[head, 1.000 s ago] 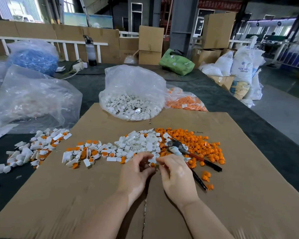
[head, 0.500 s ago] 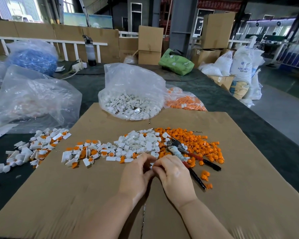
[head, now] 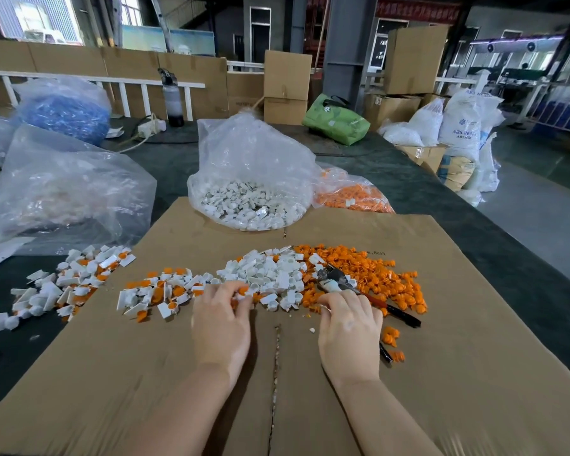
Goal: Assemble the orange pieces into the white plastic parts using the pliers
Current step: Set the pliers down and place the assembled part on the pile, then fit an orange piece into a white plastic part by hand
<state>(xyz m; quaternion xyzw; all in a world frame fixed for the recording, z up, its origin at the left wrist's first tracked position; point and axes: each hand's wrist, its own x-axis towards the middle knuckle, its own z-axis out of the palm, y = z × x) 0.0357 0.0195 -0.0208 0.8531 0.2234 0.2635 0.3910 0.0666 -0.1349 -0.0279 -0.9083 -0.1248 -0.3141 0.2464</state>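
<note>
Under the right hand (fingers curled) pliers partly hide; left hand pinches something unclear.

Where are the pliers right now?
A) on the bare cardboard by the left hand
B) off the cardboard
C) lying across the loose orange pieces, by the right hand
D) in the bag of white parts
C: the pliers lie across the orange pieces, head just beyond the right hand.
</note>
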